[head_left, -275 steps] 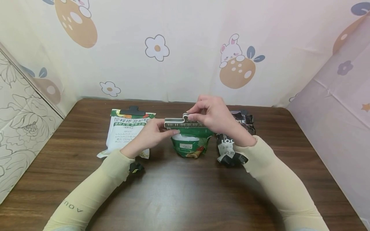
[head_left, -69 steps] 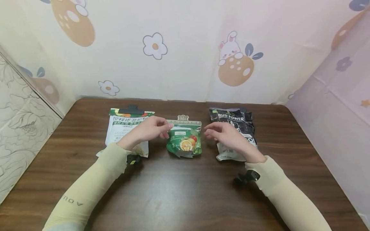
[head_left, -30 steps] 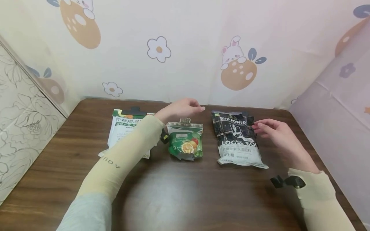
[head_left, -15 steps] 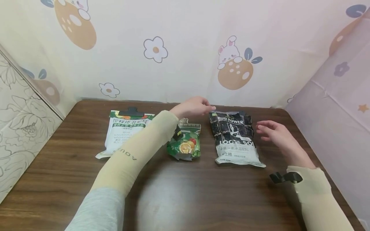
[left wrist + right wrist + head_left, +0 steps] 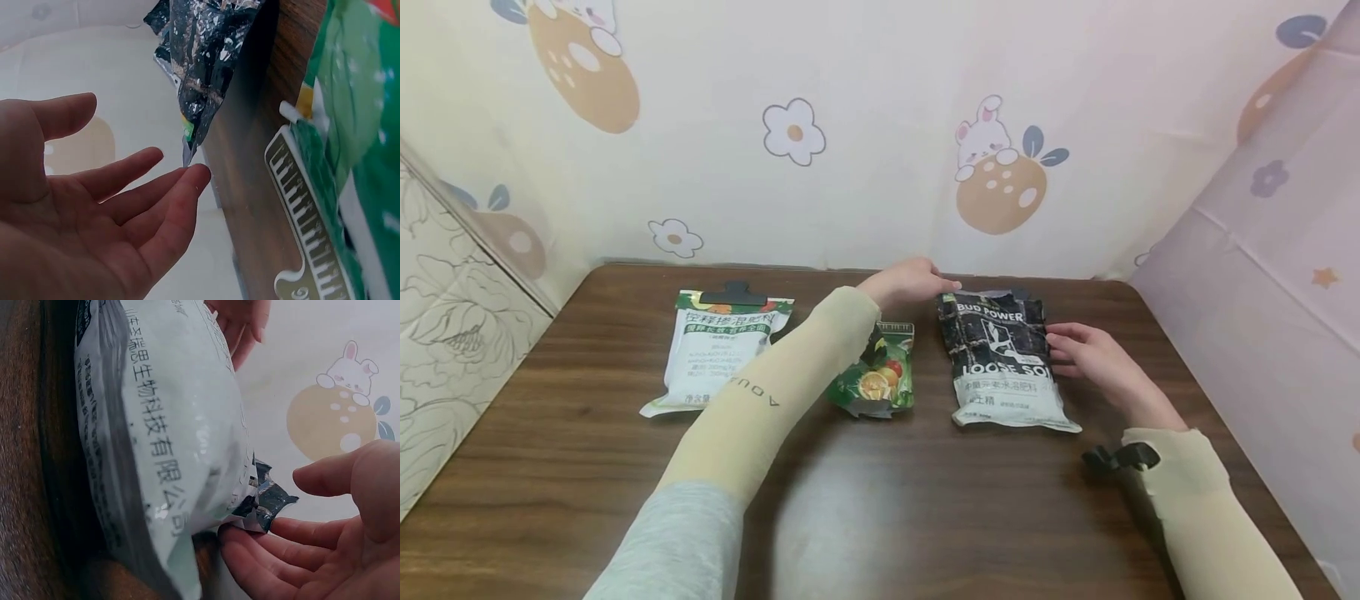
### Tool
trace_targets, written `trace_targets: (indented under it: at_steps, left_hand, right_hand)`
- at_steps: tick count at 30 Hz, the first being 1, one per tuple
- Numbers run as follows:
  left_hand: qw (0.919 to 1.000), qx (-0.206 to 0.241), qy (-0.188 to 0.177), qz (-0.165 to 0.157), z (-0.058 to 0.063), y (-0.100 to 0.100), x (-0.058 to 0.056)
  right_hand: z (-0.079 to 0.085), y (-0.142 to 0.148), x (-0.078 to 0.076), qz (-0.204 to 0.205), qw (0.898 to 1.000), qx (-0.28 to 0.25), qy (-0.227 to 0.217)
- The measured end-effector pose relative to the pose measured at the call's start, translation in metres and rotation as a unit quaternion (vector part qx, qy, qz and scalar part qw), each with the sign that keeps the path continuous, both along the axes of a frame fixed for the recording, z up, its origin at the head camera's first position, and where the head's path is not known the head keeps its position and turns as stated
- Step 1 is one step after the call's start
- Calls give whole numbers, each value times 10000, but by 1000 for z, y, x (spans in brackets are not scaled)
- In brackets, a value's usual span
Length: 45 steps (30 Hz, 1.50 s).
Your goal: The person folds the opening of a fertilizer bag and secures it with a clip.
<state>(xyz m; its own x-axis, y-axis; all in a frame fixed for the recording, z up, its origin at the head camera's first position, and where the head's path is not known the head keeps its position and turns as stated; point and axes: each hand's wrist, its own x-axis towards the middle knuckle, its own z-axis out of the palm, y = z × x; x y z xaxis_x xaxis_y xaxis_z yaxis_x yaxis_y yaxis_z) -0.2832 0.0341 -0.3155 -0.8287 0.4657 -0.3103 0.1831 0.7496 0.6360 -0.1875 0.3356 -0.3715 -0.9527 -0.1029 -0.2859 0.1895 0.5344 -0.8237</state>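
Observation:
A black-and-white fertilizer bag [image 5: 1000,354] lies on the table at right of centre, printed "BUD POWER". At its top left corner is my left hand [image 5: 910,282]; the left wrist view shows a fingertip touching that corner, with the thumb held apart. My right hand [image 5: 1097,360] is against the bag's right edge, its fingers loosely bent and the thumb free in the right wrist view. Left of this bag sits a green pouch [image 5: 887,383] with fruit pictures, partly behind my left forearm. A flat clip with a piano-key pattern [image 5: 309,219] is on its top edge.
At the left lies a white fertilizer bag [image 5: 718,354] with a black clip [image 5: 734,294] on its top. Another dark clip [image 5: 1021,293] shows behind the black-and-white bag. A patterned curtain [image 5: 880,183] hangs along the table's back edge.
Earlier both hands held the clip at the green pouch's top; they let go and moved right to the black-and-white bag. In the last half second my right hand came in against its edge.

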Motion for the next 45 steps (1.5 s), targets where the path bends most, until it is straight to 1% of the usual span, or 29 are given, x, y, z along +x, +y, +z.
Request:
trace_targets:
  at_steps: [4, 7, 10, 14, 19, 22, 26, 30, 32, 35, 37, 45]
  left_hand:
    - [9997, -33, -168, 193, -2, 2, -2]
    - [9993, 44, -278, 261, -2, 3, -2]
    - [9989, 130, -347, 284, -1, 5, -1]
    - [9995, 115, -208, 211, 2, 6, -1]
    - [9997, 138, -17, 207, 5, 5, 1]
    - [9993, 269, 136, 213, 5, 4, 1]
    - [9974, 544, 439, 161, 5, 2, 1]
    - [9944, 802, 669, 155, 5, 0, 2]
    - [9931, 928, 689, 176, 5, -1, 2]
    - [9911, 1034, 816, 215, 5, 0, 3]
    - [9895, 1131, 857, 290, 4, 0, 3]
    - [9817, 1412, 1160, 535, 5, 2, 4]
  right_hand:
    - [0, 2, -1, 56, 10000, -20, 13]
    - [0, 4, -1, 125, 9999, -111, 17]
    - [0, 6, -2, 98, 9996, -261, 47]
    - [0, 7, -2, -25, 9990, -433, 138]
    - [2, 4, -1, -92, 9990, -344, 264]
    - [2, 4, 0, -200, 9988, -161, 406]
    - [1, 5, 1, -418, 9968, 16, 684]
    - [1, 7, 2, -564, 9940, 82, 939]
    - [1, 7, 2, -612, 9926, 98, 1044]
    - [3, 8, 3, -657, 9912, 119, 1145]
    - [4, 8, 3, -674, 9906, 178, 1179]
    - [12, 9, 5, -635, 9881, 609, 1262]
